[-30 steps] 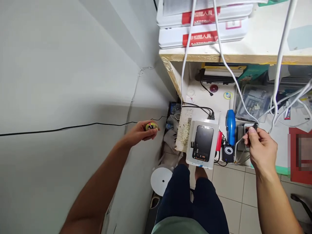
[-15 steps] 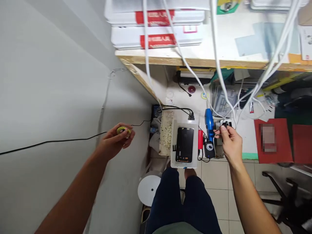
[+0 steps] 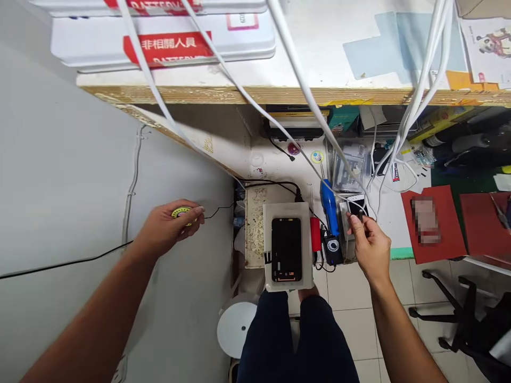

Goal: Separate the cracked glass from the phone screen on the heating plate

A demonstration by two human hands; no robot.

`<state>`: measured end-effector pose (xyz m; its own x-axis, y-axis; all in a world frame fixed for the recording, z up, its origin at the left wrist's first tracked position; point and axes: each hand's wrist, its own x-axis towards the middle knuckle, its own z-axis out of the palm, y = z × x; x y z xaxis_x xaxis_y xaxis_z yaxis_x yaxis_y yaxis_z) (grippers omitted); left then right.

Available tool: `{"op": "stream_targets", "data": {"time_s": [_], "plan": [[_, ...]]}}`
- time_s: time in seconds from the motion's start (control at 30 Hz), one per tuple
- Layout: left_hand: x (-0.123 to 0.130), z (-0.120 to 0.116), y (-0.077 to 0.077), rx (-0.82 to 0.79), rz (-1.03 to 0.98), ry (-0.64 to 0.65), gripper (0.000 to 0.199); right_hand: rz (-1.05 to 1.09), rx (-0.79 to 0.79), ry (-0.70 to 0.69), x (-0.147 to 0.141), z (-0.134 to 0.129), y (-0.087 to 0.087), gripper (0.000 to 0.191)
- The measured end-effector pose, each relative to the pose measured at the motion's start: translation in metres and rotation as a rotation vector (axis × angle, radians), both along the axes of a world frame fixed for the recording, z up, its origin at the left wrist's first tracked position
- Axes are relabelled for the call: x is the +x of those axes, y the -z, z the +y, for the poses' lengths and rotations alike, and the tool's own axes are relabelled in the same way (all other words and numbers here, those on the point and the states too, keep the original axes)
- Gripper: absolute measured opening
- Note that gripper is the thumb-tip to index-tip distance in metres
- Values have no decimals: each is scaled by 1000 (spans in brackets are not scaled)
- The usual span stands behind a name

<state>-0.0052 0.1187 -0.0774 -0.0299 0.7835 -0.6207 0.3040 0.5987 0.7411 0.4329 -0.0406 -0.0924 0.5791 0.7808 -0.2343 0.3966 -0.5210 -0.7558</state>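
At a crowded worktop (image 3: 275, 166), a person's left hand (image 3: 175, 226), at the left of the frame, curls round a small yellow disc (image 3: 178, 211), while the right hand (image 3: 371, 250), right of centre, pinches a small dark piece (image 3: 361, 215) between thumb and fingers; what the piece is cannot be made out. A thin black cable (image 3: 72, 265) crosses the left side at hand level, though whether the left hand grips it cannot be told.

Below the centre of the frame, between the two hands and touched by neither, a dark phone screen (image 3: 286, 247) lies flat on a pale platform (image 3: 285, 210). Just to its right are a red block (image 3: 315, 234), a black box (image 3: 333, 247) with a round dial and a blue-handled tool (image 3: 329, 207).

Right of centre, a clear plastic case (image 3: 348, 187) shows small parts through its lid, too small to identify. At the upper left, white cases (image 3: 96, 40) bearing red labels sit stacked on a shelf (image 3: 311, 69), shut, their contents out of sight.
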Motion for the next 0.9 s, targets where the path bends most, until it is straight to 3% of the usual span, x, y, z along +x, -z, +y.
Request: {"op": "stream_targets", "data": {"time_s": [0.27,0.63,0.9], "plan": [[29,8,1,136,86,28,42,-12,-1,26,4,-22,7,55],[55,6,7,313,158,53,33,-120,129,28,12,-47,25,49],[48,-17,-2,326,173,-46,33,-180,146,15,10,-33,32,51]]}}
